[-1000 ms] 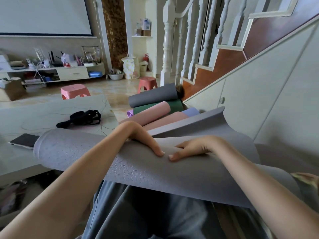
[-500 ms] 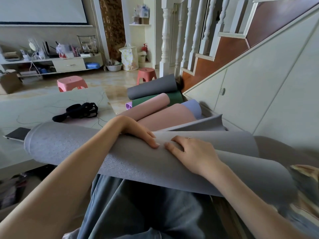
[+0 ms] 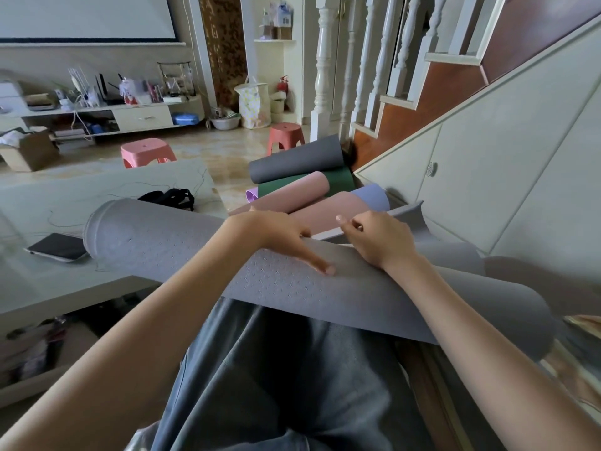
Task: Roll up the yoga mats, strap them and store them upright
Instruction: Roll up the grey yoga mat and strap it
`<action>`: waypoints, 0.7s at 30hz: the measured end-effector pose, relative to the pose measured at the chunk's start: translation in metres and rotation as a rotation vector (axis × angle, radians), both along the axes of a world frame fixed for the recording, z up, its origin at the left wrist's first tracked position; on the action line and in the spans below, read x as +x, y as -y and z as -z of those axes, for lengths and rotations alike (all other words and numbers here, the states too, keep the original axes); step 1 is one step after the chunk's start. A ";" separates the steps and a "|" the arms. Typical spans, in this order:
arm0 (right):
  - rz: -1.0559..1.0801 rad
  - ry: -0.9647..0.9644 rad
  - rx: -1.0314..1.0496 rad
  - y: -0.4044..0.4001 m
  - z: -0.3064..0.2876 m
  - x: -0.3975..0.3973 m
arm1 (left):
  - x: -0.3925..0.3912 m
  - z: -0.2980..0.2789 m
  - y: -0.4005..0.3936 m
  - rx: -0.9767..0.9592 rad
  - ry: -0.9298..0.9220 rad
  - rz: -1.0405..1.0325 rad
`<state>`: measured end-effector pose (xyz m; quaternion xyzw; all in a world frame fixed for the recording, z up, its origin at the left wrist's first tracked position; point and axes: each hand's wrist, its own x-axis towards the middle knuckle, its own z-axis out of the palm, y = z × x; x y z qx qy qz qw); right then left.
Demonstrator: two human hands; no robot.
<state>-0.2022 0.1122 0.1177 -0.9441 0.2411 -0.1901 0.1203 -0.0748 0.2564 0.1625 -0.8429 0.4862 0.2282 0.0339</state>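
Status: rolling in progress on the first mat; strapping and upright storage not started. At far left, a phone (image 3: 57, 247) lies on the low table (image 3: 39, 297), just beside the rolled end of the grey yoga mat (image 3: 162, 245), which lies across the person's lap. A bundle of black straps (image 3: 169, 198) rests on the table behind the roll; no strap is on any mat. At centre, the left hand (image 3: 276, 236) rests on top of the roll, thumb extended along the near face and fingers bent over the far side, pressing it. Just beside it, the right hand (image 3: 379, 239) grips the roll with curled fingers where the loose tail (image 3: 409, 216) of the mat rises, so part remains unrolled. Beyond, on the floor by the stairs, the other mats (image 3: 302, 187) lie loosely curled, none upright. Judged remaining: finish this roll, strap it, stand it, then repeat for each mat.
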 end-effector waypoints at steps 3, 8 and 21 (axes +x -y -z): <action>0.048 0.081 -0.085 0.008 -0.007 0.006 | 0.010 0.005 0.001 -0.025 -0.060 -0.063; 0.013 0.247 -0.282 -0.012 -0.012 -0.011 | 0.044 0.010 0.010 -0.052 -0.229 -0.194; -0.079 -0.315 0.054 0.029 -0.022 0.035 | 0.049 -0.004 0.026 -0.039 -0.149 -0.066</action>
